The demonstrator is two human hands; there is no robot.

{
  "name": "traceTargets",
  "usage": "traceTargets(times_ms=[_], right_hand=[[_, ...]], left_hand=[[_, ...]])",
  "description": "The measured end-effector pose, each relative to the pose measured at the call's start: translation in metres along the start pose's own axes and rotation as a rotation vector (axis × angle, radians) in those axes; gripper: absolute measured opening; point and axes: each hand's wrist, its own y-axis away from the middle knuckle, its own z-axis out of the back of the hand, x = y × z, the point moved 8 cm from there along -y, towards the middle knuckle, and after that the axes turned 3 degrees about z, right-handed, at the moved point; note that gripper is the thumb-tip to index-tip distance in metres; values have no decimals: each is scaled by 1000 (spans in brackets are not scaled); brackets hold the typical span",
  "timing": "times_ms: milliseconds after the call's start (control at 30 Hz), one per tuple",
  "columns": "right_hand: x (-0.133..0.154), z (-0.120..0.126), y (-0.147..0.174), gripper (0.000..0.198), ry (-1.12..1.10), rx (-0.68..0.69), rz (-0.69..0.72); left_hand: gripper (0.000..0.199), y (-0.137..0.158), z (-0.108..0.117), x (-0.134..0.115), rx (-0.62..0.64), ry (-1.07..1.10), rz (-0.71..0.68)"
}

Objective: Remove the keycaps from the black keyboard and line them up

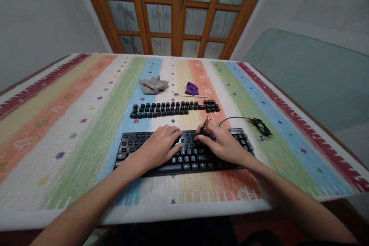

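Observation:
A black keyboard [184, 168] lies near the front of the table, its upper left keys lifted off so that the bare key posts show. My left hand [162, 143] rests over its middle, palm down, thumb and fingers apart, holding nothing that I can see. Over the keyboard's right half, my right hand [220, 142] pinches a small dark tool with a brownish upper end [205, 122]; its exact kind is unclear. The tool's lower end is partly hidden by the fingers, close to the keys. Behind the keyboard, loose black keycaps [164, 109] stand in rows.
Farther back lie a crumpled grey cloth [153, 85], a purple cloth [191, 88] and a thin brush [188, 95]. The keyboard's cable [261, 127] is bundled at the right. A striped tablecloth [86, 134] covers the table. Wooden glazed doors [175, 11] stand beyond it.

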Motion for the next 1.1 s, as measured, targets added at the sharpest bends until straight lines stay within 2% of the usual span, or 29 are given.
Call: traceTargets(times_ms=[267,333,400,467,600,800,933,1100], right_hand=[[1,-1,2,3,44,-14,39],[5,-2,7,4,89,-55,90],[15,-3,16,8,142,-97,234],[20,-2,24,10,179,-149,318],[14,4,28,9,127,-199,252],[10,4,19,7,102,-163,159],[15,-1,18,3,156,-141,211],[21,-3,28,6,242,-208,300]], left_hand=[[30,0,-1,1,-2,-9,2],[29,0,-1,0,-2,-9,8],[30,-1,0,0,4,-9,11],[30,-1,0,0,10,-10,10],[27,-2,1,1,4,-7,8],[25,-3,0,5,5,41,20],[25,-3,1,5,-24,65,12],[25,-2,1,6,-29,70,30]])
